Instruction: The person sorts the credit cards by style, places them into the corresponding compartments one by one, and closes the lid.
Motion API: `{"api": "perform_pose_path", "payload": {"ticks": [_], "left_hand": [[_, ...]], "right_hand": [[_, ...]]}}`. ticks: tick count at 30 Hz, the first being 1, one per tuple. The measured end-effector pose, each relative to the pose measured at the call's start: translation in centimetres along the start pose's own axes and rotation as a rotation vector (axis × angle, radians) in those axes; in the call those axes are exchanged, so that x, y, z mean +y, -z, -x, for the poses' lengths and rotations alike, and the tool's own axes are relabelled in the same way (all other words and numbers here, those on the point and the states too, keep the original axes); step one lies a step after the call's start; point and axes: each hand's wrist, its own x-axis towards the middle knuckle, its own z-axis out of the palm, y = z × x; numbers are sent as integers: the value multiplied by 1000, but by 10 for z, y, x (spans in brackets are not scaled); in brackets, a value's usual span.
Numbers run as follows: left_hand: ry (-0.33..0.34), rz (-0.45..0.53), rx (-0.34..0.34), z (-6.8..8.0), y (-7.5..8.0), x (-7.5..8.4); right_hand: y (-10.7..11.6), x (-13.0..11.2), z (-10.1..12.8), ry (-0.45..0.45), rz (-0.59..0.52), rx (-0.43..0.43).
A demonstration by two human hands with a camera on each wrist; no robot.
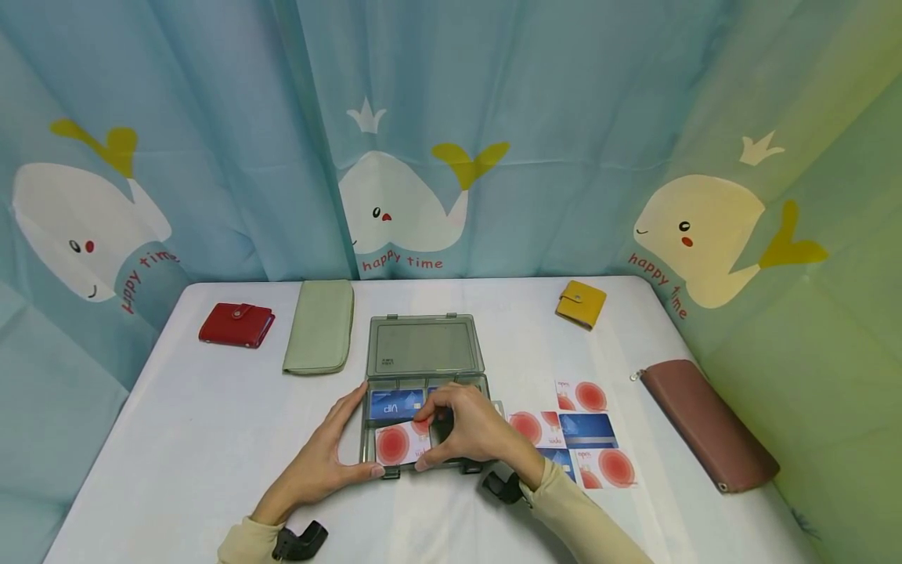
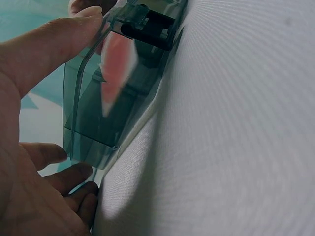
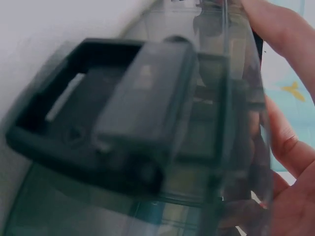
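Observation:
A clear grey plastic box (image 1: 426,345) lies with its lid folded back; its base is divided into compartments. My left hand (image 1: 319,456) holds the base at its left side, thumb at the front edge and fingers at the far left. In the left wrist view those fingers (image 2: 74,178) bend against the box wall. My right hand (image 1: 468,427) pinches a white card with red circles (image 1: 392,445) at its right end, low in the front left compartment. Behind it a blue VIP card (image 1: 391,405) lies in the back left compartment. My right hand partly hides the right compartments.
Right of the box lie several loose cards, red-and-white (image 1: 607,468) and blue (image 1: 588,431). A red wallet (image 1: 236,325) and a pale green wallet (image 1: 319,327) lie back left, a yellow wallet (image 1: 581,304) back right, and a brown pouch (image 1: 708,425) at the right edge.

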Motion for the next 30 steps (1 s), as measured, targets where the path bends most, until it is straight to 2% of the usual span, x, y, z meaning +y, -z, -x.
{"api": "perform_pose_path", "payload": {"ticks": [9,12,16,21,25,30], "left_hand": [[-8,-7,-1,0,-1,-1],[-10,-10,3,0,-1,-1],[-12,-12,7,1,-1,-1],[-7,-8,9,1,-1,-1],[-11,-3,10,1,-1,-1],[-15,-6,13,1,-1,-2]], "right_hand": [[-1,-3,0,5,86,-4],[1,-2,1,6,47,-21],[9,5,4,23,-69,-29],[32,22,17,5,-140,39],[59,42,36,-56,-136,132],[97,77,69,-147,-102,208]]}}
